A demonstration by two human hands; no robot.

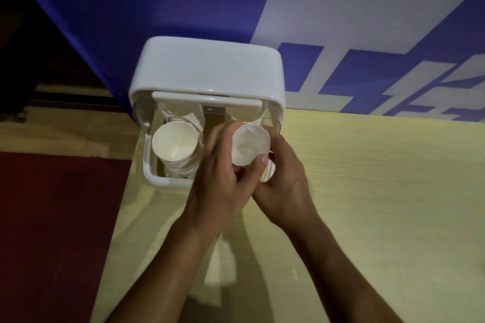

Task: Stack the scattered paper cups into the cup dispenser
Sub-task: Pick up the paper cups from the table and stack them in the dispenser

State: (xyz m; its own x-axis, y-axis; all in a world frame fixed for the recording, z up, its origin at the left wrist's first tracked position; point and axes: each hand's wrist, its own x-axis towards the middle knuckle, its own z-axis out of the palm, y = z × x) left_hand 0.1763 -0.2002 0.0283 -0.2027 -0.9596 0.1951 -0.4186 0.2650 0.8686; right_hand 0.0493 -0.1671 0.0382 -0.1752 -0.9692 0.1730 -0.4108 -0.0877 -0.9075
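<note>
A white cup dispenser (207, 68) stands at the table's far left corner with its lid raised. A stack of white paper cups (175, 145) fills its left slot, mouths up. Over the right slot, both hands hold one white paper cup (250, 144). My left hand (223, 178) curls round the cup's left side, thumb on its near rim. My right hand (283, 183) wraps the cup's right side and bottom. What sits below the held cup in the right slot is hidden.
The pale wooden table (367, 204) stretches to the right and toward me. A blue wall with white markings (341, 21) rises right behind the dispenser. Off the table's left edge lies a red floor area (52, 231).
</note>
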